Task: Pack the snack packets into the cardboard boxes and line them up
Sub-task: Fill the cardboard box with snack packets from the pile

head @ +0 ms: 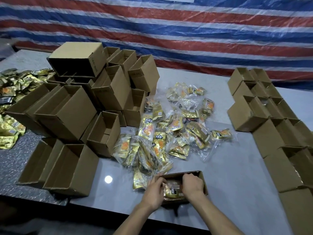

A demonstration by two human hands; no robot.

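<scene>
A small open cardboard box [202, 179] sits at the near edge of the grey table, with gold snack packets [171, 192] inside it. My left hand [155, 190] is at the box's left side, fingers curled onto the packets inside. My right hand [192, 184] reaches into the box from above, fingers bent down onto the packets. A loose pile of gold and clear-wrapped snack packets [169, 131] spreads across the table just beyond the box.
A heap of empty open boxes [88, 106] fills the left half of the table. Rows of lined-up boxes [271, 126] run along the right edge. More gold packets [15, 89] lie at the far left. A striped tarpaulin hangs behind.
</scene>
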